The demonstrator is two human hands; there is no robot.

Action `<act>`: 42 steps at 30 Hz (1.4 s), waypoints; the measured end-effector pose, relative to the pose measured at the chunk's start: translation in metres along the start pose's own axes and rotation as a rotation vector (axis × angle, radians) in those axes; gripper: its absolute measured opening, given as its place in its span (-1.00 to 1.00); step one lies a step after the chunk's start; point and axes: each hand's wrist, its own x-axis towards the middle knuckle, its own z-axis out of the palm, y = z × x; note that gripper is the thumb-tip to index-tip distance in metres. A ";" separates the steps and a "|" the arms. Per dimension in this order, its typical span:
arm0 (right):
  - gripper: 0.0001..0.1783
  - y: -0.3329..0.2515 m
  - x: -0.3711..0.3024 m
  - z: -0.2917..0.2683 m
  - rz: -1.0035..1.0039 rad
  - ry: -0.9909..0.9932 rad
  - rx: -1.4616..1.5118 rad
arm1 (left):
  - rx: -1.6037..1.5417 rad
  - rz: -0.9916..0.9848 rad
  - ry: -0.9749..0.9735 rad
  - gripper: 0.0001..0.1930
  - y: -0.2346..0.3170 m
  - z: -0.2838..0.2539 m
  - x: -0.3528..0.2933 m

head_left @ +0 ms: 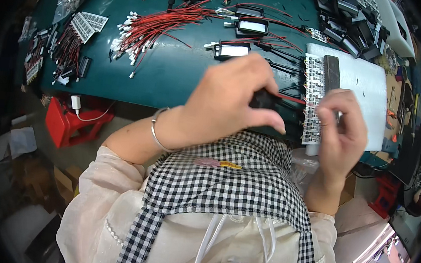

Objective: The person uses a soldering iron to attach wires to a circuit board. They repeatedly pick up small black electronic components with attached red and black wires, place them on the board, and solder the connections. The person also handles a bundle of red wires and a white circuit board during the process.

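Observation:
My left hand (231, 96) is curled around a black part (263, 100), most of it hidden by the fingers. From there a red wire (292, 99) runs right to a strip of small white circuit boards (315, 73). My right hand (343, 130) is over the strip's right side, thumb and fingers pinched together. What it grips, if anything, is hidden. The boards lie along the left edge of a white foam pad (362, 89), beside a dark flat bar (332, 72). Black and red leads link them to small black panel modules with pale windows (231, 50).
A fan of red wires with white connectors (152, 23) lies on the green table mat (139, 82). More black housings (352, 23) are heaped at the back right. Wire bundles and label sheets (87, 26) lie at the left. A red stool (73, 124) stands below the table's front edge.

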 end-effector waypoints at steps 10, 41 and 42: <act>-0.86 0.025 0.042 -0.022 -0.003 -0.094 -0.256 | 0.269 0.053 0.129 -0.49 -0.072 -0.025 0.025; -0.69 0.101 0.107 -0.079 0.530 -0.097 0.604 | 0.857 -0.521 0.225 -0.78 -0.075 -0.119 -0.077; -0.66 0.079 0.092 -0.068 0.519 -0.067 0.667 | 0.828 -0.509 0.188 -0.77 -0.073 -0.119 -0.078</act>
